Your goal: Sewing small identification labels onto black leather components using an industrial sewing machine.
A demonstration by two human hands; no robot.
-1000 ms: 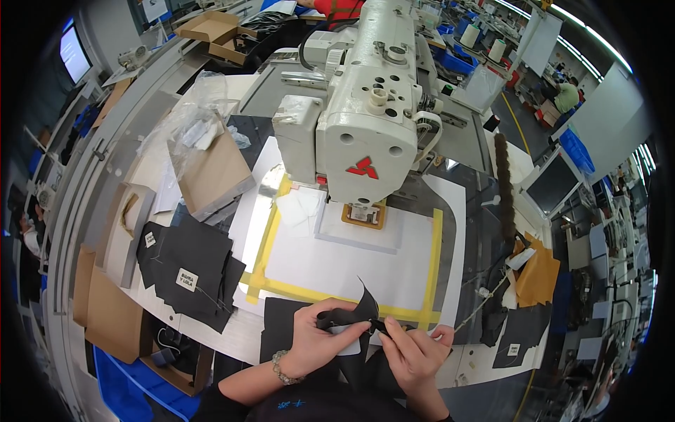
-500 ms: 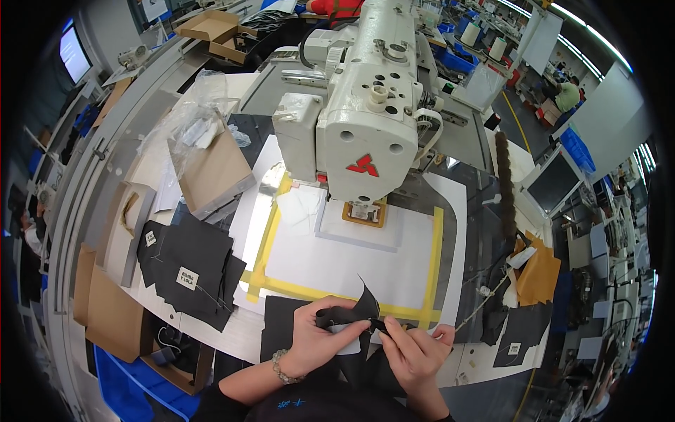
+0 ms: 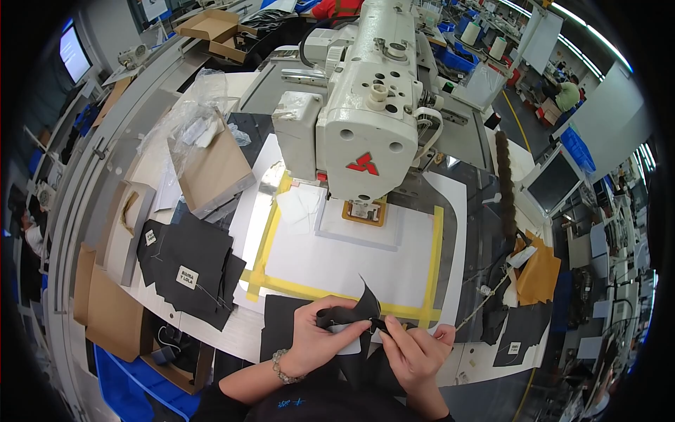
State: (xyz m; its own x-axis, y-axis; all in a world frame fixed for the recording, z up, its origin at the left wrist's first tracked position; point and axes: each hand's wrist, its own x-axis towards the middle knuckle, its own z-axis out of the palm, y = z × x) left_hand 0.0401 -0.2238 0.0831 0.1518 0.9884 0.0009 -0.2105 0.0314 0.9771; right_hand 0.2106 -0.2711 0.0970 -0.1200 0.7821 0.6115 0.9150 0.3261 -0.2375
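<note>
Close to my body, in front of the machine bed, my left hand (image 3: pixel 320 341) grips a folded piece of black fabric (image 3: pixel 366 305) between thumb and fingers. One pointed corner of the fabric sticks up. My right hand (image 3: pixel 416 355) is closed in a pinch at the fabric's right side, its fingertips almost meeting my left thumb. A slim dark thing (image 3: pixel 380 325) shows at those fingertips; whether it is a tool or part of the fabric, I cannot tell. Under my left hand lies another black fabric piece (image 3: pixel 277 323).
A large white sewing machine (image 3: pixel 365 133) stands ahead, above a white sheet (image 3: pixel 337 271) edged with yellow tape (image 3: pixel 434 267). Black labelled fabric pieces (image 3: pixel 200 257) are stacked at left, near cardboard boxes (image 3: pixel 214 172). At right lie mustard fabric (image 3: pixel 538 271) and another labelled black piece (image 3: pixel 524 337).
</note>
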